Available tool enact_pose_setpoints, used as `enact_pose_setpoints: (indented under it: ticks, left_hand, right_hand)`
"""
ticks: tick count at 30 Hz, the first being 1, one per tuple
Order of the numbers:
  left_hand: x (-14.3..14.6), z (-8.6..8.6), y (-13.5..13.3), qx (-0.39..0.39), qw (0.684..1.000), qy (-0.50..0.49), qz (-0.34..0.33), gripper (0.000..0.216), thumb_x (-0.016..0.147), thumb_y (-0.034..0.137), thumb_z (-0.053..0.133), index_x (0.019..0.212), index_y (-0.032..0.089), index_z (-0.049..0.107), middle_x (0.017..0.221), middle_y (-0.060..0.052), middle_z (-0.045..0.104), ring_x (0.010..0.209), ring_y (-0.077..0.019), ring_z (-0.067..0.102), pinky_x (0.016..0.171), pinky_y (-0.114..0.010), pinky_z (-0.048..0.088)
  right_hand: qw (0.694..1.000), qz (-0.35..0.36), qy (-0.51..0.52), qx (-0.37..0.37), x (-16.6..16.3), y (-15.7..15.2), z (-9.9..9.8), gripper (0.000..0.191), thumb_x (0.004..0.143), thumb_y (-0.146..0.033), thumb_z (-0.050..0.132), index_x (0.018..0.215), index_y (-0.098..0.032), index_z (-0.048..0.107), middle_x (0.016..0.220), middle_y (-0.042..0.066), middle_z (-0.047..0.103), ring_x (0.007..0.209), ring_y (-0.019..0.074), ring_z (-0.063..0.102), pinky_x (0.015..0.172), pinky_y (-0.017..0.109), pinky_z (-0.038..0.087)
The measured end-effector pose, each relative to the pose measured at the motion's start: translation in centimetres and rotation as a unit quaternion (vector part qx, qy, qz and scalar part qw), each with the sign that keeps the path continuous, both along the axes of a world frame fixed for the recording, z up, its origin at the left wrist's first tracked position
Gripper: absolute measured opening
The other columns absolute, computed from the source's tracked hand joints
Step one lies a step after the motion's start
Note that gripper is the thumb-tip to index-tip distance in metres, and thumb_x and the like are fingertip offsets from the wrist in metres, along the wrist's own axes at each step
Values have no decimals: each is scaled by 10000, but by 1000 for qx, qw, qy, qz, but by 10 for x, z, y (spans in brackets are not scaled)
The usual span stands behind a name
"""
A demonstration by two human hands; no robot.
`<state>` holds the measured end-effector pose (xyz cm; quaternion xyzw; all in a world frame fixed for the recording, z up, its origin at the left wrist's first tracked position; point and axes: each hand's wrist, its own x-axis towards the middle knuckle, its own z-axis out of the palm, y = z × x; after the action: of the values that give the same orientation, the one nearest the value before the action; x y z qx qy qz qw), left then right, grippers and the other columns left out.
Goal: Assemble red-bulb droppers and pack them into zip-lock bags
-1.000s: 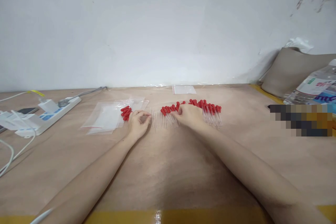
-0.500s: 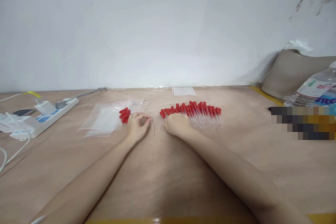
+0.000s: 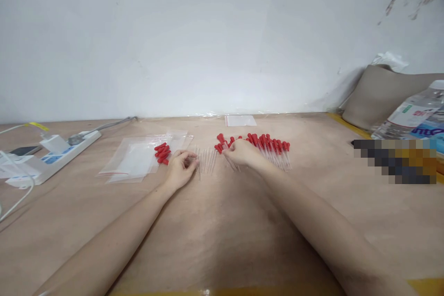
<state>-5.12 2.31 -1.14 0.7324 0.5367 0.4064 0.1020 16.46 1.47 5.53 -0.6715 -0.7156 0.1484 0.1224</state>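
Observation:
My right hand (image 3: 240, 152) is closed in a pinch on a red-bulbed dropper (image 3: 221, 138), whose bulb sticks out past the fingertips; the fingers partly cover its stem. More droppers (image 3: 265, 143) with red bulbs and clear stems lie in a row under and to the right of this hand. My left hand (image 3: 179, 169) rests on the table with curved fingers, thumb and forefinger tips slightly apart beside the thin clear tubes (image 3: 208, 162). Whether they touch the nearest tube I cannot tell. Loose red rubber bulbs (image 3: 162, 152) lie in a small pile just left of that hand.
Clear zip bags (image 3: 133, 159) lie flat at the left, and a smaller bag (image 3: 240, 120) lies near the wall. A white power strip (image 3: 57, 159) with plugs and cables is at far left. At far right stand a plastic bottle (image 3: 405, 115) and a blurred-out object (image 3: 398, 159).
My right hand has lifted and turned, and a dropper now shows in its fingers. The droppers beneath it have shifted, uncovering some table. My left hand has hardly moved; the view has shifted slightly.

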Motion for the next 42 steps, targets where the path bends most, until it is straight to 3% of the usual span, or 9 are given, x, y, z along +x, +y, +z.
enact_pose_setpoints:
  ticks: [6, 10, 16, 21, 25, 30, 36, 39, 42]
  left_hand:
    - [1, 0, 1, 2, 1000, 11, 0, 197, 704, 312, 576, 820, 158, 619, 804, -36, 536, 640, -114, 556, 616, -260, 502]
    - [1, 0, 1, -20, 1000, 14, 8, 240, 710, 328, 563, 853, 145, 621, 798, -48, 582, 645, -130, 572, 618, -268, 500]
    - [2, 5, 1, -80, 996, 12, 40, 442, 720, 356, 559, 1079, 99, 555, 843, -74, 645, 666, -156, 606, 695, -310, 502]
    - [2, 8, 11, -131, 991, -13, 28, 494, 763, 324, 521, 1198, 95, 470, 1091, -116, 606, 887, -179, 611, 819, -305, 474]
    - [2, 7, 16, -134, 991, -17, 24, 527, 756, 300, 533, 1225, 78, 441, 1073, -124, 614, 858, -177, 616, 813, -310, 476]
    - [8, 2, 17, -126, 991, -34, -9, 559, 727, 295, 566, 1228, 88, 434, 1056, -120, 618, 762, -157, 616, 766, -312, 494]
    - [13, 0, 17, -126, 991, -36, -22, 525, 736, 306, 549, 1216, 118, 451, 1057, -109, 615, 784, -161, 618, 770, -312, 488]
    - [2, 13, 19, -120, 993, -13, 10, 441, 746, 303, 523, 1154, 138, 512, 1012, -88, 637, 807, -169, 617, 772, -294, 473]
    - [-19, 38, 24, -104, 989, 88, 59, 261, 738, 316, 503, 933, 191, 621, 881, -37, 662, 728, -171, 606, 689, -276, 456]
  right_hand:
    - [993, -115, -15, 19, 37, 10, -2, 235, 729, -359, 461, 754, -185, 616, 726, 66, 627, 722, 209, 595, 547, 262, 394]
    - [991, -132, -31, 12, 41, 15, -11, 245, 722, -357, 476, 777, -171, 625, 789, 89, 634, 763, 228, 598, 595, 292, 412]
    - [983, -136, -112, 56, 38, 12, -8, 449, 739, -543, 455, 845, -141, 626, 867, 150, 628, 810, 270, 594, 626, 338, 417]
    - [985, -43, -89, 140, 16, 1, -13, 323, 793, -476, 430, 848, -201, 590, 826, 75, 646, 791, 222, 597, 638, 309, 408]
    - [982, 50, -92, 159, -9, -5, -29, 235, 811, -380, 437, 925, -206, 545, 826, 62, 649, 792, 218, 606, 638, 302, 415]
    - [983, 9, -109, 150, -26, 0, -38, 249, 799, -278, 441, 991, -135, 506, 832, 128, 645, 760, 249, 620, 611, 316, 432]
    - [988, -13, -67, 140, -28, 6, -38, 256, 795, -266, 432, 1004, -136, 501, 845, 118, 646, 775, 260, 622, 624, 344, 447]
    - [990, 2, -54, 129, -29, 4, -37, 225, 813, -304, 406, 923, -186, 563, 860, 85, 649, 821, 251, 615, 660, 352, 448]
    - [995, 18, -46, 90, -33, 3, -33, 232, 783, -339, 444, 853, -195, 612, 887, 85, 651, 853, 252, 608, 672, 352, 451]
